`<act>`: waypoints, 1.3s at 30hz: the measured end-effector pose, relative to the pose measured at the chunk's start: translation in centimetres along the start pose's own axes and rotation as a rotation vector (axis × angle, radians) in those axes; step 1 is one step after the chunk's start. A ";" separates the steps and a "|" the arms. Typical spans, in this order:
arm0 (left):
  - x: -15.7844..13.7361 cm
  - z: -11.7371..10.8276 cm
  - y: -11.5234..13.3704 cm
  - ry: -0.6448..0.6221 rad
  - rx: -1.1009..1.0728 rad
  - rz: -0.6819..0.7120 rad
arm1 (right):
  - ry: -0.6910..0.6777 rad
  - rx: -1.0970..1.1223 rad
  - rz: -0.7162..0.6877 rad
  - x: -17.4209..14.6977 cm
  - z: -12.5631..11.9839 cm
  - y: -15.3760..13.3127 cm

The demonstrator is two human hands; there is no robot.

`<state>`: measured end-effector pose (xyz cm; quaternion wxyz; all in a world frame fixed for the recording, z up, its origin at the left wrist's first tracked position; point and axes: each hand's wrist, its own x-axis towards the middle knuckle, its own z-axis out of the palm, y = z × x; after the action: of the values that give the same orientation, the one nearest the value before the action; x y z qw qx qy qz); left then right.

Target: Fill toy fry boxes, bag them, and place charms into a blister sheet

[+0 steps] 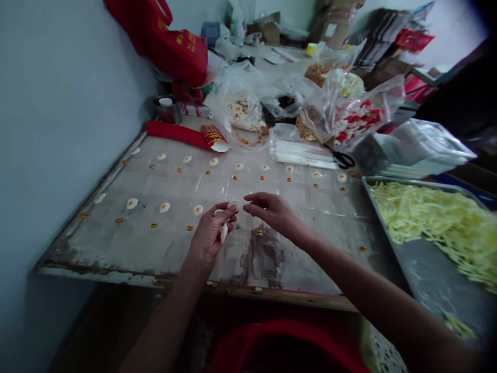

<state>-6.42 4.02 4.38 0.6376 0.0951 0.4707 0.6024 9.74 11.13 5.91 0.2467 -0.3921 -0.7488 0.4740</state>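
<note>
Several small white fried-egg pieces (223, 232) are in my left hand (212, 233), its fingers closed around them and one piece raised between thumb and forefinger. My right hand (272, 210) hovers just to the right, fingers stretched toward that piece but apart from it, with nothing seen in them. Clear plastic sheets or bags cover the table (97, 248) beneath. On them lie two rows of fried-egg pieces (164, 207), each beside a tiny hot-dog-shaped piece (154, 225). Another hot-dog-shaped piece (259, 232) lies below my right hand.
At the right stands a metal tray (411, 264) with pale yellow strips (419, 207). Along the back are clear bags of small pieces (244, 111), black-handled scissors (345, 159), a red packet (215, 138) and a plastic cup (167, 111). A wall (58, 103) borders the left.
</note>
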 end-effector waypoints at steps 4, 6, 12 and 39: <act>-0.2 3.5 -1.6 -0.047 -0.112 -0.046 | 0.034 0.269 0.040 -0.2 -2.0 0.1; -0.4 4.5 -1.8 -0.032 -0.165 -0.089 | 0.067 0.204 0.040 -0.8 -3.2 0.8; 0.1 3.7 -1.3 0.138 -0.422 -0.178 | 0.050 -0.721 -0.404 -3.7 -5.9 3.3; 0.1 9.2 -6.2 -0.017 -0.062 -0.046 | 0.112 0.602 0.194 -3.9 -6.9 4.3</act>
<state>4.33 6.65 5.02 0.6578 0.0696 0.4483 0.6012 18.60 12.50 4.95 0.3460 -0.3967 -0.5193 0.6732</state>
